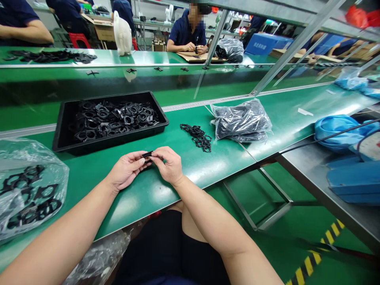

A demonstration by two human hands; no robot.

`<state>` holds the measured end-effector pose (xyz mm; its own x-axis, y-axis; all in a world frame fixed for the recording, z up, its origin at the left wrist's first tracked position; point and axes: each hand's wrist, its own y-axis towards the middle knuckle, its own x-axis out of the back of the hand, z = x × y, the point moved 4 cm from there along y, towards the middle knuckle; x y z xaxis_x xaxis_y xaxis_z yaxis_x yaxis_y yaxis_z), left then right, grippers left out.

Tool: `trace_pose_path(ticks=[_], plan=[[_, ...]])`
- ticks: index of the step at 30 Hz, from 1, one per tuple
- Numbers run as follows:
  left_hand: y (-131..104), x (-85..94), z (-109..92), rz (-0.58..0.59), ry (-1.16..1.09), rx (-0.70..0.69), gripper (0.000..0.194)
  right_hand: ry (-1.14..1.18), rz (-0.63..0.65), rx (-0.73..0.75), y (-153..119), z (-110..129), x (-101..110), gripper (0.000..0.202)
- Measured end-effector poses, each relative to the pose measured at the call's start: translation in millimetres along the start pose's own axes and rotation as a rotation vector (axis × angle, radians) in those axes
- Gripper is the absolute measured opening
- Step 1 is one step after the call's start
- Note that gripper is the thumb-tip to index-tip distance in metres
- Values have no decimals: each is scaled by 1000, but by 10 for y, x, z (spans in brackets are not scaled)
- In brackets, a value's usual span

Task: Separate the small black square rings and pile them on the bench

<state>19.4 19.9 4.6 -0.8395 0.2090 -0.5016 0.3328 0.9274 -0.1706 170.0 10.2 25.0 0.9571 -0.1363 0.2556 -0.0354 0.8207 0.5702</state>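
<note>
Both hands meet over the green worktop (160,190). A small black plastic part (147,154) is pinched between the fingers of my left hand (127,170) and my right hand (168,164); the fingers cover much of it, so its full shape is hidden. Just beyond them stands a black tray (118,142) heaped with black ring-shaped plastic parts (115,118). To the right of my hands lies a small pile of thin black rings (197,136). At the left, a clear plastic bag (56,158) holds more black parts with round openings.
A sealed clear bag of black parts (242,120) lies at the right. Behind a metal rail, small black pieces (158,69) sit spaced along a green belt. A co-worker (187,35) sits across it. Blue machinery (353,178) stands on a metal table at right.
</note>
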Motion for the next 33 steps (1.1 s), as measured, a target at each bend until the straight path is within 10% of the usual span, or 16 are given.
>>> trace_pose_path(ticks=[27,33], plan=[[-13,1,20,21,1,25,26,27,-44,116,10,48,14,10],[-10,-5,3,48,45,78,30,165,-13,-116,-8,-132,-40,13]])
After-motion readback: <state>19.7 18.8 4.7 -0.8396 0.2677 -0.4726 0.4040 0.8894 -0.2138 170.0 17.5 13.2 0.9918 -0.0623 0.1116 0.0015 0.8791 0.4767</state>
